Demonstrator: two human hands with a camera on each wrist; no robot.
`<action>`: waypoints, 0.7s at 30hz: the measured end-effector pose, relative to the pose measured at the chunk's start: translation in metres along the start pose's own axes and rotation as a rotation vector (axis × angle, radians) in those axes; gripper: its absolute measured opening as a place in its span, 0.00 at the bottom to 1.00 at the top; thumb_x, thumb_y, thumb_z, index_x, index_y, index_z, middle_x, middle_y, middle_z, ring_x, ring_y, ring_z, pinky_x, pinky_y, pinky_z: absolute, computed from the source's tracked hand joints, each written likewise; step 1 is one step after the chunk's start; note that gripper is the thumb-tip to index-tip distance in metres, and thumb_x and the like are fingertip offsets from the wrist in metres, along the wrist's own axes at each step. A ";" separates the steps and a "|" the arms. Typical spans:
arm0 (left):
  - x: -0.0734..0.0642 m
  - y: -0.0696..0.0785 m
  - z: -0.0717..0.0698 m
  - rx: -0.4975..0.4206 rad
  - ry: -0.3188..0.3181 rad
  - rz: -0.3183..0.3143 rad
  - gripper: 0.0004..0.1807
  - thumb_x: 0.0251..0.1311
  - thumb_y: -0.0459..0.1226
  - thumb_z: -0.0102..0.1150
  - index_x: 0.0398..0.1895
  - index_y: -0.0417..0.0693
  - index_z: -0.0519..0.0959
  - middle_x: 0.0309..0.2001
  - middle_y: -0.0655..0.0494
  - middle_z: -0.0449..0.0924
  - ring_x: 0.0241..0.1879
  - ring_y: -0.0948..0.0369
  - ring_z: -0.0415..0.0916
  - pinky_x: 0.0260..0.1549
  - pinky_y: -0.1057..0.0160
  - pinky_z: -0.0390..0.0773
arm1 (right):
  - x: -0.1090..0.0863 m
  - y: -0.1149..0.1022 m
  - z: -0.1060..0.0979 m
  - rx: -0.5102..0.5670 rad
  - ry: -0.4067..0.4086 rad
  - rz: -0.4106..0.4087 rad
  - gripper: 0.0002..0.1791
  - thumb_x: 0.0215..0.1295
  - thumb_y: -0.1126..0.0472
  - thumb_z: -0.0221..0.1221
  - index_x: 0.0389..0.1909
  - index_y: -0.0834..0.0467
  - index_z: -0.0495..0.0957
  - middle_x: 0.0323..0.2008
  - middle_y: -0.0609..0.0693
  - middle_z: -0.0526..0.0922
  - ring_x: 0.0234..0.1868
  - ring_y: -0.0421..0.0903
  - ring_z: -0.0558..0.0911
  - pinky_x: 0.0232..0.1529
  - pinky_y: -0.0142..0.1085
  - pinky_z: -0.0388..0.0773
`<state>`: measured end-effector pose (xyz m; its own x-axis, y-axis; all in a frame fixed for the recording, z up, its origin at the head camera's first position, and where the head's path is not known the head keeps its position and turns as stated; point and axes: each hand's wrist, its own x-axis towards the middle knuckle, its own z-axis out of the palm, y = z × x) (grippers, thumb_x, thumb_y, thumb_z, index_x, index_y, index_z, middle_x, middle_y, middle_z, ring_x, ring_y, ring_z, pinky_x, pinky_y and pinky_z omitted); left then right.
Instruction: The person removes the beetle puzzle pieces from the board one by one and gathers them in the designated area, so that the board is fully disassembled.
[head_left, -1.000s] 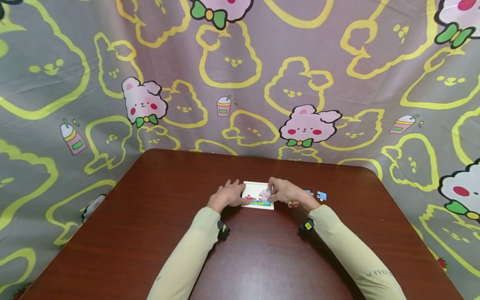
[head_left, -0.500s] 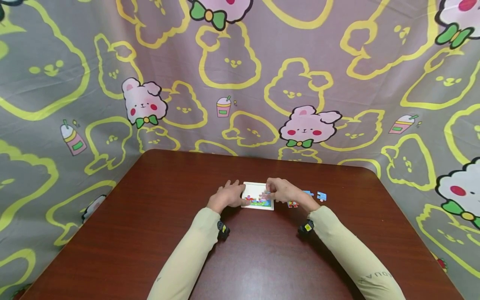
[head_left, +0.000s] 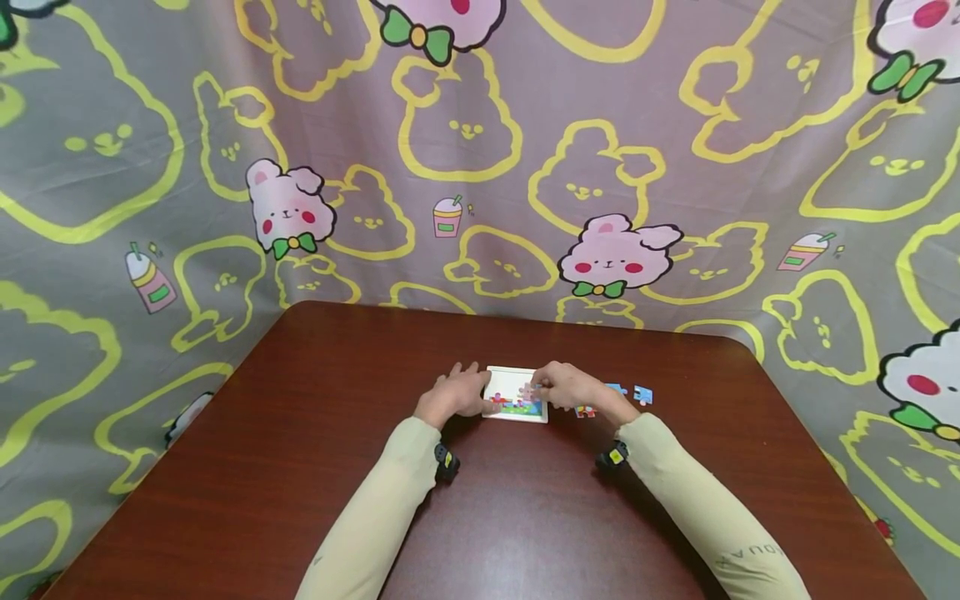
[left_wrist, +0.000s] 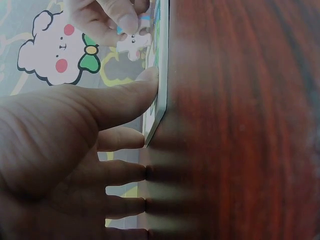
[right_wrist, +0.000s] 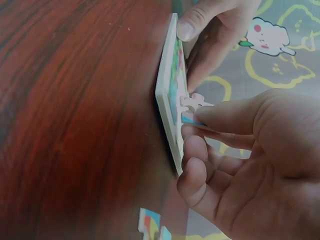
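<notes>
A small white-framed puzzle tray lies on the table, with colourful pieces fitted along its near side. My left hand is at the tray's left end, thumb on its edge and the other fingers extended with their tips at the table, as the left wrist view shows. Over the tray's right part, my right hand pinches a pink and blue jigsaw piece between thumb and fingers. That piece stands tilted to the tray; whether it touches the tray's bottom I cannot tell.
Loose jigsaw pieces lie right of the tray: a blue one, another blue one partly behind my right hand, and a red and yellow one. A patterned cloth hangs behind the brown table.
My right hand has shifted slightly over the right part of the tray, still pinching the jigsaw piece, which has changed its tilt. The left hand stays in place.
</notes>
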<state>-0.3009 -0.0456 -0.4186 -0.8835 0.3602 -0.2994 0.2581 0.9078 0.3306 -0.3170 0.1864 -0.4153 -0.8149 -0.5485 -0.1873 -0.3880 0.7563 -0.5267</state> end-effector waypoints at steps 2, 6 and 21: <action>0.000 0.000 0.000 -0.004 -0.001 0.002 0.41 0.65 0.54 0.58 0.77 0.54 0.56 0.79 0.46 0.47 0.78 0.41 0.40 0.74 0.39 0.48 | -0.003 0.001 -0.003 0.006 -0.007 -0.009 0.07 0.71 0.60 0.57 0.39 0.55 0.83 0.21 0.51 0.79 0.17 0.41 0.74 0.18 0.32 0.72; 0.000 -0.001 0.001 -0.008 0.001 0.004 0.41 0.65 0.54 0.57 0.77 0.54 0.56 0.79 0.46 0.47 0.78 0.41 0.40 0.74 0.39 0.48 | -0.011 0.005 -0.009 0.016 -0.016 -0.040 0.07 0.70 0.58 0.59 0.39 0.54 0.83 0.24 0.53 0.81 0.19 0.44 0.76 0.21 0.33 0.74; 0.001 -0.002 0.002 -0.009 0.015 0.014 0.40 0.65 0.54 0.58 0.77 0.54 0.58 0.78 0.45 0.48 0.78 0.40 0.41 0.73 0.39 0.49 | -0.048 0.033 -0.024 0.134 0.033 -0.003 0.03 0.66 0.61 0.62 0.38 0.54 0.77 0.26 0.57 0.81 0.22 0.49 0.77 0.22 0.35 0.75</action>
<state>-0.3014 -0.0466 -0.4216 -0.8856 0.3693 -0.2816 0.2669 0.9009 0.3423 -0.3015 0.2466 -0.4037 -0.8282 -0.5373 -0.1594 -0.3314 0.6988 -0.6339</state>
